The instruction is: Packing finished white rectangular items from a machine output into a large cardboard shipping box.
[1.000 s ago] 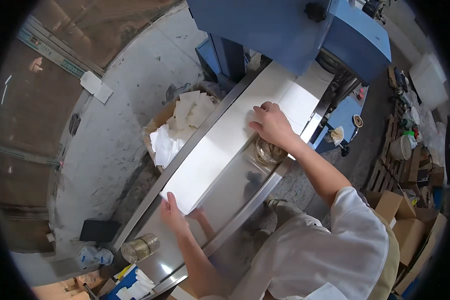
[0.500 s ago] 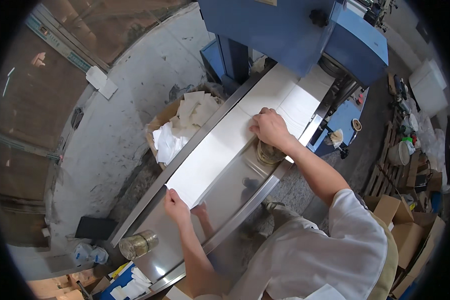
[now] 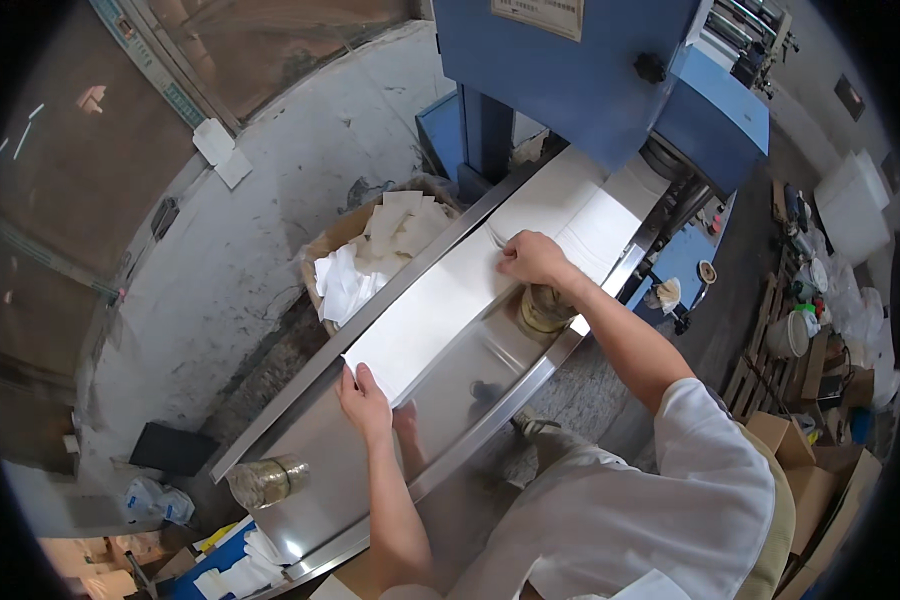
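Note:
A long row of white paper sheets (image 3: 425, 325) lies along a shiny metal trough (image 3: 345, 470). At its near left end my left hand (image 3: 368, 402) is closed on the end of the paper, thumb and a finger at the edge; its other fingers are hidden. Farther up, my right hand (image 3: 533, 258) is bent over the paper with its fingers curled in a pinch on the sheets, next to a slight gap between sections. Under my right wrist stands a glass jar-like cylinder (image 3: 545, 308), partly covered by the arm.
A second glass cylinder (image 3: 268, 482) lies at the trough's lower left end. Beyond the trough is a box of paper scraps (image 3: 345, 285). A blue machine (image 3: 560, 75) overhangs the far end. Cardboard boxes (image 3: 820, 480) and a wooden pallet (image 3: 755, 345) are on the right.
The view has shifted a little. My left hand has turned more upright against the paper's end. My right hand's fingers have curled in closer over the sheets.

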The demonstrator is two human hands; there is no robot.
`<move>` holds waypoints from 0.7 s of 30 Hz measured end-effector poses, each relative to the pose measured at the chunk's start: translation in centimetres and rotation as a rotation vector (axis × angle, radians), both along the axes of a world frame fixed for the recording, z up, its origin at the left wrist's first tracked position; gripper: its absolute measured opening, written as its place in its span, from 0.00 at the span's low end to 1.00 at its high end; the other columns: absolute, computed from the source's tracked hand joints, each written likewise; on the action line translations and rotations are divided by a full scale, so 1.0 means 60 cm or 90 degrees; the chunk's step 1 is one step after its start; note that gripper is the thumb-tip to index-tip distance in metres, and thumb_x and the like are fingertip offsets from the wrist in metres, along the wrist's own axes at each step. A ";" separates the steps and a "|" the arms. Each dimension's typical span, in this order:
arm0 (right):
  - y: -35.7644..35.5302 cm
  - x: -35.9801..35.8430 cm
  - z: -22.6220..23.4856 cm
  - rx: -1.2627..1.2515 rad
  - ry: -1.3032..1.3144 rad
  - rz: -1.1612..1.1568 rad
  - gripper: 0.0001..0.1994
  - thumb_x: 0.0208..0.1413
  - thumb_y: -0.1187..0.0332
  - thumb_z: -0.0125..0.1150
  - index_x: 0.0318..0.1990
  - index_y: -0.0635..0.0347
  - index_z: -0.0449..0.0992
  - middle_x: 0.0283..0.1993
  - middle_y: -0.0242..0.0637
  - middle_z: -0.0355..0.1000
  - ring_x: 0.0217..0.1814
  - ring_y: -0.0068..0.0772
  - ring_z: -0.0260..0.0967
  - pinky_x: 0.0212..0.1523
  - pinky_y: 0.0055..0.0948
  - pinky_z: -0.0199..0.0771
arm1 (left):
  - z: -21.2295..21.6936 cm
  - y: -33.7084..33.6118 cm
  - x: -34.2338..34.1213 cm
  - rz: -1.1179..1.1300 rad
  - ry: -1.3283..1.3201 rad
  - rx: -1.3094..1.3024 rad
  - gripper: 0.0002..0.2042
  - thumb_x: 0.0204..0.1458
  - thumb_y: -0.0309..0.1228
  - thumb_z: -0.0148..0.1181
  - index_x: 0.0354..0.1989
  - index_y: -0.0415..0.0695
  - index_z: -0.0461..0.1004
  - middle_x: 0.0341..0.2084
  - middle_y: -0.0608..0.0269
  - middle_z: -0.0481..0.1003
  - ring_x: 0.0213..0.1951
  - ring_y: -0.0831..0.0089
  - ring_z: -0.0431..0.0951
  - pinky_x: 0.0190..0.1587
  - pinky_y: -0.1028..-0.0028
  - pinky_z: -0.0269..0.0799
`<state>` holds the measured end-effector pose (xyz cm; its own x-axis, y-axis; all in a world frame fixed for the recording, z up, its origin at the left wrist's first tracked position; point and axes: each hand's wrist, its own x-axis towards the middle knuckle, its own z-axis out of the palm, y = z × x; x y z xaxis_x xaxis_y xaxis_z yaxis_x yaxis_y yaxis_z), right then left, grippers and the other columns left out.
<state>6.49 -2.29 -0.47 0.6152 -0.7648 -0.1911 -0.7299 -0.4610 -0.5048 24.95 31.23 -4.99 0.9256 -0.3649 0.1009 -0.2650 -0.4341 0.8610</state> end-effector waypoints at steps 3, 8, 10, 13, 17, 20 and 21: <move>0.005 0.014 -0.042 -0.046 -0.030 0.060 0.16 0.46 0.58 0.68 0.38 0.60 0.85 0.38 0.47 0.81 0.44 0.50 0.78 0.49 0.40 0.77 | -0.001 0.013 0.001 0.018 -0.002 0.039 0.23 0.64 0.36 0.54 0.59 0.27 0.69 0.50 0.40 0.71 0.49 0.52 0.77 0.50 0.63 0.75; 0.107 0.070 -0.010 -0.093 -0.085 0.214 0.11 0.45 0.61 0.67 0.29 0.61 0.80 0.31 0.50 0.76 0.37 0.54 0.75 0.41 0.44 0.74 | -0.030 0.112 0.030 0.095 -0.016 -0.018 0.22 0.64 0.35 0.54 0.58 0.27 0.70 0.49 0.40 0.72 0.49 0.51 0.77 0.50 0.63 0.75; 0.158 0.097 0.020 0.019 -0.008 0.240 0.12 0.45 0.61 0.68 0.27 0.62 0.78 0.29 0.51 0.75 0.35 0.54 0.74 0.39 0.44 0.73 | -0.038 0.164 0.041 0.118 -0.009 -0.041 0.22 0.64 0.35 0.54 0.58 0.27 0.70 0.49 0.40 0.72 0.48 0.51 0.77 0.50 0.63 0.75; 0.225 0.118 0.026 -0.070 -0.064 0.364 0.13 0.47 0.60 0.70 0.32 0.61 0.82 0.30 0.49 0.77 0.37 0.52 0.75 0.41 0.43 0.74 | -0.043 0.249 0.059 0.165 -0.012 -0.014 0.21 0.65 0.35 0.52 0.57 0.29 0.71 0.49 0.40 0.74 0.48 0.51 0.78 0.50 0.62 0.74; 0.257 0.142 0.101 -0.231 -0.045 0.388 0.21 0.48 0.55 0.71 0.46 0.60 0.82 0.41 0.49 0.79 0.45 0.50 0.77 0.49 0.41 0.75 | -0.020 0.317 0.063 0.156 -0.002 -0.014 0.21 0.65 0.37 0.52 0.54 0.28 0.72 0.45 0.41 0.76 0.47 0.52 0.78 0.49 0.63 0.73; 0.175 0.130 0.004 -0.140 -0.327 0.059 0.27 0.52 0.52 0.70 0.53 0.63 0.78 0.51 0.51 0.78 0.51 0.48 0.77 0.53 0.40 0.74 | 0.024 0.297 0.058 0.124 0.083 0.005 0.21 0.65 0.38 0.52 0.51 0.27 0.73 0.43 0.42 0.78 0.46 0.55 0.78 0.49 0.64 0.72; 0.178 0.134 0.004 -0.134 -0.327 0.065 0.27 0.52 0.52 0.70 0.53 0.63 0.78 0.51 0.51 0.78 0.51 0.48 0.77 0.53 0.40 0.74 | 0.026 0.296 0.056 0.172 0.104 0.002 0.22 0.65 0.39 0.52 0.51 0.28 0.73 0.44 0.42 0.78 0.46 0.56 0.78 0.50 0.65 0.71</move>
